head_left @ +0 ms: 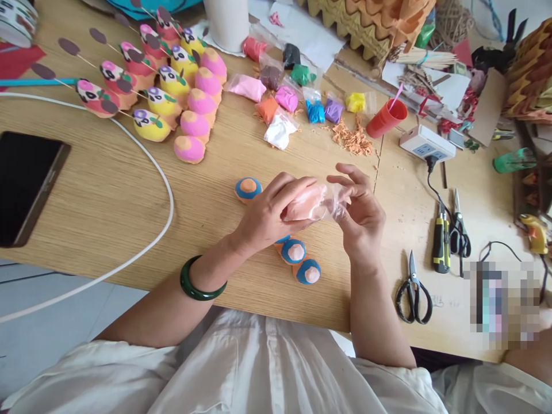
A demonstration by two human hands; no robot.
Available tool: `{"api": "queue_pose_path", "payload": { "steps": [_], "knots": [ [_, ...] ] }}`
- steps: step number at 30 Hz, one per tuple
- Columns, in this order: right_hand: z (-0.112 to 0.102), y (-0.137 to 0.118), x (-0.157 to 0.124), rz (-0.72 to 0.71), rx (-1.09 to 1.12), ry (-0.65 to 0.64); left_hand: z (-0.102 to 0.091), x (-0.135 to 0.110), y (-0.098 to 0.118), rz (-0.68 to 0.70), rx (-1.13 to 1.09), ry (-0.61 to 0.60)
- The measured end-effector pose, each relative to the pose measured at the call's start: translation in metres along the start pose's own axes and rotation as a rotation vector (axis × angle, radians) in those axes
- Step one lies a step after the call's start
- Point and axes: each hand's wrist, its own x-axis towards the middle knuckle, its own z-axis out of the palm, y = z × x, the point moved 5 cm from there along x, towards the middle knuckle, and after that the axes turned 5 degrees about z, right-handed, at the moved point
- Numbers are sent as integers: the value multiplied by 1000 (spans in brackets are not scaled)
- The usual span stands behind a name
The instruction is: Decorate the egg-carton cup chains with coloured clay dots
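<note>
My left hand (282, 204), with a dark green bangle on its wrist, is wrapped round a clear plastic bag of pale pink clay (307, 202). The loose, see-through end of that bag is pinched between thumb and finger of my right hand (361, 215), its other fingers lifted. Below my hands lies a row of egg-carton cups (295, 252) covered in blue clay, several topped with pale pink lumps. A blue cup with an orange disc (248, 187) shows left of my left hand; the middle of the row is hidden under that hand.
Several bags of coloured clay (288, 99) lie beyond my hands. Decorated egg-carton rows (161, 100) stand at the far left, near a phone (30, 184) and white cable (170, 198). To the right are scissors (414, 290), a utility knife (441, 241), a power strip (426, 142) and a red cup (387, 119).
</note>
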Motion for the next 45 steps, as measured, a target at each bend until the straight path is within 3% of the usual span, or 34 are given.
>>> {"api": "queue_pose_path", "payload": {
  "steps": [4,12,19,26,32,38,41,45],
  "knots": [
    [2,-1,-1,-28,-150,-88,-1,1,1,2,-1,23],
    [16,0,-12,-114,-105,17,-2,4,2,-39,-110,17],
    [19,-19,-11,-183,-169,-59,2,0,-2,19,-77,4],
    [18,-17,-14,-209,-233,31,-2,4,1,1,-67,46],
    [26,-13,-14,-179,-203,-69,0,0,-2,52,53,-4],
    [34,-8,-15,-33,41,-211,-1,1,6,149,156,-41],
    [38,-8,-19,2,92,-140,0,1,5,116,160,-43],
    [39,-16,-25,-111,-172,32,2,0,-1,-4,76,-17]
  ]
}}
